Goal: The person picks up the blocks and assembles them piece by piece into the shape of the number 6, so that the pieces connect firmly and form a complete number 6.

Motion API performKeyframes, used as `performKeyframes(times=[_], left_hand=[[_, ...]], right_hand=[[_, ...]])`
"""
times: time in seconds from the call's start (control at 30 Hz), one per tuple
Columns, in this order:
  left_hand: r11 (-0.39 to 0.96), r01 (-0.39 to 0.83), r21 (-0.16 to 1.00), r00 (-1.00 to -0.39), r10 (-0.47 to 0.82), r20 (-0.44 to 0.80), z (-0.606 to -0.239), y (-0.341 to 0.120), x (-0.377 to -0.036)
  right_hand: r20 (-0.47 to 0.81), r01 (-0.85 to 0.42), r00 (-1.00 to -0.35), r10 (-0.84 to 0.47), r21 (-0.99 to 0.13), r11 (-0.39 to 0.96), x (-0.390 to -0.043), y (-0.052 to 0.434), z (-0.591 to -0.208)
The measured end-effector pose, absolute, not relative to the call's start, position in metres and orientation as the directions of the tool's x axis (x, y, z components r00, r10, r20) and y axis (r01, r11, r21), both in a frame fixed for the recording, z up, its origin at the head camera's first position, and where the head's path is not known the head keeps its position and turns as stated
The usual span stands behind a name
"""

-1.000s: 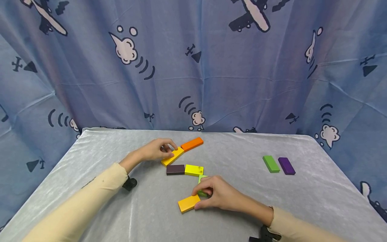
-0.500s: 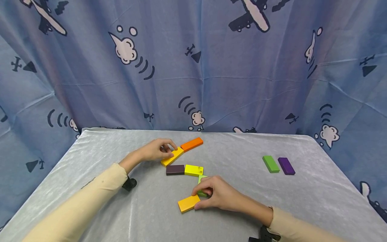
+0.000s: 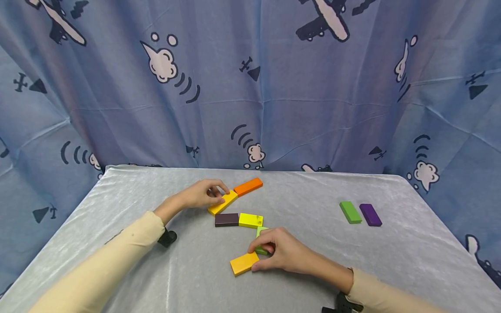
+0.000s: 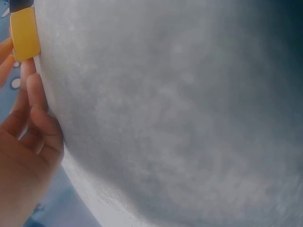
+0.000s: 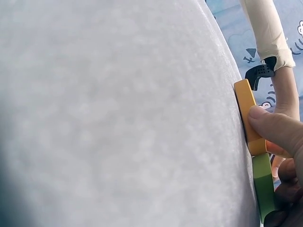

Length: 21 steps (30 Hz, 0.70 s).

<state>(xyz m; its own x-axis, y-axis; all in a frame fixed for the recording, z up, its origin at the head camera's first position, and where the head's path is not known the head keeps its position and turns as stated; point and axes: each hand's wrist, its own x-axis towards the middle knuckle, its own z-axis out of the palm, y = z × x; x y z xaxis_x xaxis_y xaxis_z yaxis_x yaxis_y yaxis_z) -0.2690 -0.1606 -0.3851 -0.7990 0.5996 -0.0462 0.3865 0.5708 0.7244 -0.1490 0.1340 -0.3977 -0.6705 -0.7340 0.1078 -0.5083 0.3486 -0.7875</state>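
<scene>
The far amber block (image 3: 224,203) is pinched between the thumb and finger of the left hand (image 3: 203,193), and the near amber block (image 3: 244,263) is pinched likewise by the right hand (image 3: 283,252). Both blocks are laid flat on the worktop (image 3: 188,274), which is covered with pale grey cloth. The far amber block is set at a slant; its far end is met by the orange block (image 3: 248,187), and its near end is brought close to the dark brown block (image 3: 226,220), though whether these two are touching cannot be told. The dark brown block is joined end to end by the yellow block (image 3: 251,220). The light green block (image 3: 261,232) is placed between the yellow block and the near amber block, partly hidden by the right hand. Well apart, to the right, the green block (image 3: 350,212) and the purple block (image 3: 371,214) are laid side by side with a narrow gap. The background is filled by a blue printed curtain (image 3: 219,87).
</scene>
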Motion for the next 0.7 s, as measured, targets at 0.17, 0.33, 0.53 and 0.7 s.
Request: performKeyframes(times=[0.17, 0.33, 0.53, 0.7], left_hand=[[0.571, 0.391, 0.722, -0.798, 0.601, -0.043, -0.3850, -0.1605, -0.2689], [0.568, 0.394, 0.723, -0.797, 0.603, -0.040, -0.3850, -0.1610, -0.2688], [0.566, 0.388, 0.727, -0.797, 0.602, -0.044, -0.3857, -0.1617, -0.2693], [0.563, 0.390, 0.729, -0.795, 0.605, -0.041, -0.3865, -0.1618, -0.2703]], right_hand=[[0.103, -0.504, -0.672, -0.733, -0.789, 0.351, -0.1489, 0.1340, -0.3971], [0.100, -0.493, -0.675, -0.731, -0.798, 0.346, -0.1489, 0.1346, -0.3958], [0.110, -0.485, -0.683, -0.722, -0.807, 0.337, -0.1486, 0.1370, -0.3925], [0.108, -0.472, -0.691, -0.715, -0.816, 0.333, -0.1487, 0.1388, -0.3891]])
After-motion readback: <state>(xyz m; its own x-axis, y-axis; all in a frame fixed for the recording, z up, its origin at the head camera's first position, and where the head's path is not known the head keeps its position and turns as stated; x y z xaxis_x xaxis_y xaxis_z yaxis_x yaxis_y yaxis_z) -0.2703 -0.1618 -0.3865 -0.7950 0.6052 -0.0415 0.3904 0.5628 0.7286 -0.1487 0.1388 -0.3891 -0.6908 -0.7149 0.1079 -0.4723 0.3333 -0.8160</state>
